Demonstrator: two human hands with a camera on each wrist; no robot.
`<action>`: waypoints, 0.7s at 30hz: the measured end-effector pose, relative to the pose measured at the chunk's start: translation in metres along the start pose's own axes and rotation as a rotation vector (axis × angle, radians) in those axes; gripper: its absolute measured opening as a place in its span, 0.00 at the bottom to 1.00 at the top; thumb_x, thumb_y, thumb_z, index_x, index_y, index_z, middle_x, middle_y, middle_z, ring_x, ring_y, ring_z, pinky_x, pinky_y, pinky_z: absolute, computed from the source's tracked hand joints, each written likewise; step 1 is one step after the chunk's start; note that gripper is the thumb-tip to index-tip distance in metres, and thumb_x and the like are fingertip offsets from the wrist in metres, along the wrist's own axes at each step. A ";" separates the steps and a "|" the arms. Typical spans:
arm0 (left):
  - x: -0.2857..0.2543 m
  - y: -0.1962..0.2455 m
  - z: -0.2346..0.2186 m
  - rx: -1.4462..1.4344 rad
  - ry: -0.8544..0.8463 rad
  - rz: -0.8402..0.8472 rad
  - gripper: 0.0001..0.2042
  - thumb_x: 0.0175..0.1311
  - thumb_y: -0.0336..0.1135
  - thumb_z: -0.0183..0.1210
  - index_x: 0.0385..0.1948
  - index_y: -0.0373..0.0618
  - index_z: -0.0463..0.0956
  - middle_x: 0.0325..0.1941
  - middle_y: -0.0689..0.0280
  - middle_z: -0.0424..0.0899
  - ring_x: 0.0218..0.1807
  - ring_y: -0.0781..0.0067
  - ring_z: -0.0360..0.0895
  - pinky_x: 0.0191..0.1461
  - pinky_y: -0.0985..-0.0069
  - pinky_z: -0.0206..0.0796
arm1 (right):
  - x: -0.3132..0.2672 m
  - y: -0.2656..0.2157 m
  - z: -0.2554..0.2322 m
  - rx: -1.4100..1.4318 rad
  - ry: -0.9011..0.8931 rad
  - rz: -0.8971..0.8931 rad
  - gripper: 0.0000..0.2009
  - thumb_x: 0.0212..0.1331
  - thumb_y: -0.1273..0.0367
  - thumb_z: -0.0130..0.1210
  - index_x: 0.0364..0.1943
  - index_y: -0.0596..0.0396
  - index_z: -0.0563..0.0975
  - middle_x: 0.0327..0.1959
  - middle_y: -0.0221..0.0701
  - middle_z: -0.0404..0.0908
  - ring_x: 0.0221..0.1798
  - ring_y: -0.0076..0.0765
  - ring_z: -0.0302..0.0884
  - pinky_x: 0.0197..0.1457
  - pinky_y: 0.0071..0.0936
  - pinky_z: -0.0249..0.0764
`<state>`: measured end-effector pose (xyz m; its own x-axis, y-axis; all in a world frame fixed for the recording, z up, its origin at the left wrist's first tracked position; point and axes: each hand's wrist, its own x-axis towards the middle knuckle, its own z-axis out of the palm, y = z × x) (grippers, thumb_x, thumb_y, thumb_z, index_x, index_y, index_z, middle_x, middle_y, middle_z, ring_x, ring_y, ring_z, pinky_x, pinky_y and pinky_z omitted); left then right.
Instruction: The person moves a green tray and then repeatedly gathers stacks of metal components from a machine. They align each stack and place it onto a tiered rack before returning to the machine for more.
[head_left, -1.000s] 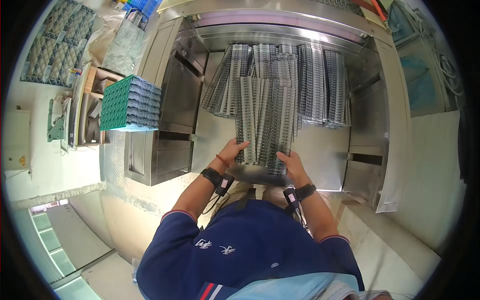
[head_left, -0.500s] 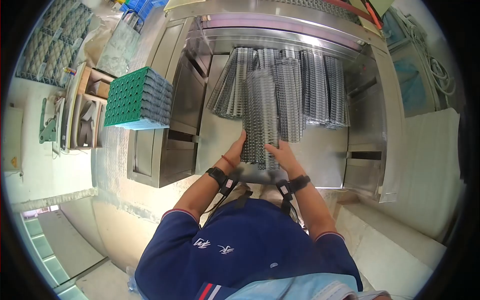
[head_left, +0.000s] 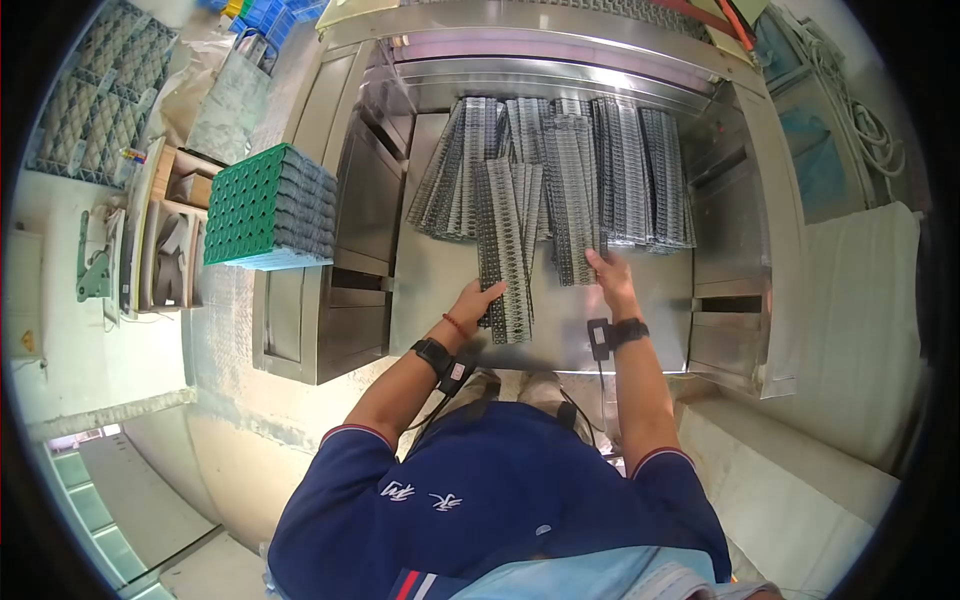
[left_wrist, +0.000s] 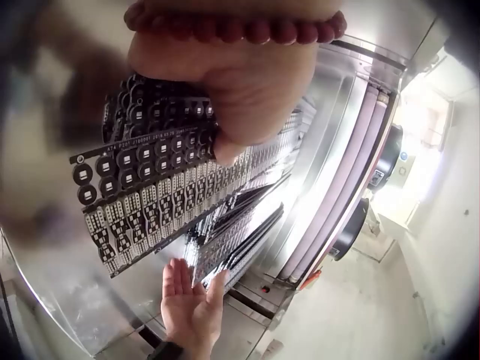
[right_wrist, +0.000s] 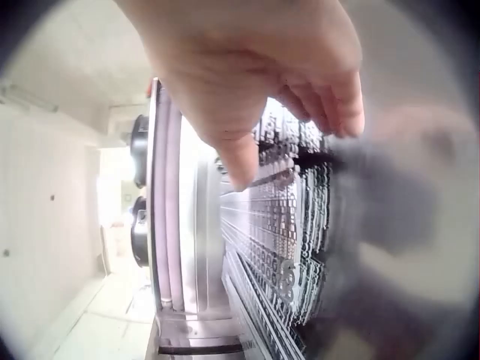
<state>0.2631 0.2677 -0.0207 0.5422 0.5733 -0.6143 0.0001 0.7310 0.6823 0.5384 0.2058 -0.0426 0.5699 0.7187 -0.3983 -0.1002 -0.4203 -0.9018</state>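
Note:
In the head view my left hand [head_left: 474,305] grips a few long, narrow circuit board panels [head_left: 503,255] near their close end, its thumb across the top. The left wrist view shows these panels [left_wrist: 165,199] in black and white, with rows of round discs and slim pads, slightly fanned apart. My right hand [head_left: 615,282] is beside the near end of another stack of panels [head_left: 573,215]. Its fingers look extended and its palm faces up in the left wrist view. Thumb and fingers are spread apart over the stack's edge in the right wrist view.
More panel stacks [head_left: 622,170] lie side by side toward the back of a metal bay [head_left: 640,320]. Steel walls [head_left: 735,230] bound it left and right. Green trays [head_left: 250,210] are piled outside on the left, near a wooden shelf [head_left: 160,235].
Both hands held a wide bunch of panels; then they squared a bundle together. Now the right hand has moved off to the right-hand stack, while the left keeps a narrower bundle, tilted.

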 end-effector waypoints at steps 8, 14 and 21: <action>-0.005 0.006 -0.005 0.029 -0.026 0.005 0.17 0.61 0.38 0.56 0.46 0.35 0.70 0.42 0.65 0.79 0.39 0.77 0.75 0.44 0.77 0.69 | -0.017 -0.001 0.055 0.582 -0.253 0.215 0.23 0.47 0.68 0.63 0.47 0.66 0.70 0.40 0.36 0.78 0.41 0.33 0.75 0.47 0.28 0.71; -0.016 0.009 -0.009 0.099 0.027 0.005 0.18 0.61 0.37 0.55 0.48 0.34 0.69 0.44 0.64 0.78 0.43 0.76 0.75 0.47 0.77 0.68 | 0.000 0.013 0.061 0.646 -0.315 0.189 0.24 0.51 0.70 0.60 0.52 0.66 0.66 0.45 0.38 0.75 0.48 0.39 0.73 0.53 0.34 0.70; -0.018 0.000 -0.038 0.154 0.033 -0.013 0.17 0.61 0.35 0.55 0.48 0.34 0.68 0.44 0.64 0.78 0.42 0.77 0.74 0.46 0.77 0.68 | -0.068 -0.019 0.019 0.716 -0.440 0.149 0.23 0.51 0.68 0.58 0.50 0.67 0.67 0.44 0.39 0.76 0.42 0.36 0.75 0.48 0.33 0.73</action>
<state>0.2217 0.2714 -0.0246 0.5134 0.5780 -0.6343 0.1369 0.6745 0.7255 0.4857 0.1752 -0.0018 0.1561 0.8956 -0.4165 -0.7246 -0.1827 -0.6645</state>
